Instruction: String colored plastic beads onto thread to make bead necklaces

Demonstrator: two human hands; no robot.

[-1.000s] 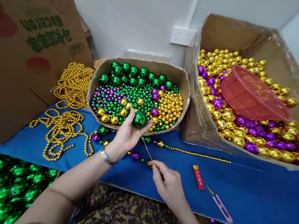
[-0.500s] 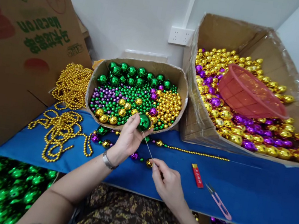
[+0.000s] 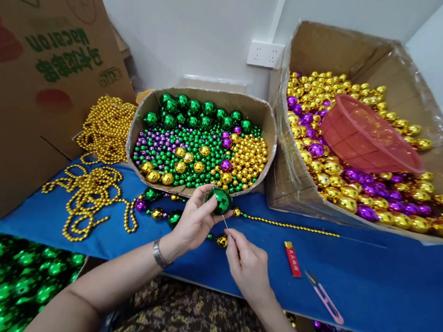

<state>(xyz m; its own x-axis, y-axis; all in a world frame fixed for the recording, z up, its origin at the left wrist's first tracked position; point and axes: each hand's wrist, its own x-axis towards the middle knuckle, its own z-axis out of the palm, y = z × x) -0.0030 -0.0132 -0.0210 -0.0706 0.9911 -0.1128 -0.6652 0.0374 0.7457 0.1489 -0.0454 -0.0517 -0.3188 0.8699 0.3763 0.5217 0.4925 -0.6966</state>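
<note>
In the head view my left hand (image 3: 197,217) is closed around a large shiny green ball bead (image 3: 220,202), just in front of the bead box. My right hand (image 3: 247,262) pinches a thin needle (image 3: 225,221) whose far end reaches the underside of the green bead. Whether its tip sits inside the hole cannot be made out. Beneath and behind my hands a strand of green, purple and gold beads (image 3: 157,213) lies on the blue cloth, partly hidden. A gold bead string (image 3: 288,225) runs off to the right and ends in a thin thread or needle.
A cardboard box (image 3: 269,165) holds sorted beads. Right of it, a larger carton (image 3: 288,174) contains gold and purple beads and a red basket (image 3: 368,137). Gold bead chains (image 3: 94,190) lie left. A red packet (image 3: 293,259) and pink thread snips (image 3: 326,300) rest on the blue cloth (image 3: 404,293).
My left hand has brought the green bead down and slightly right, closer to my right hand. Less of the needle or thread shows between them. My right hand has hardly moved.
</note>
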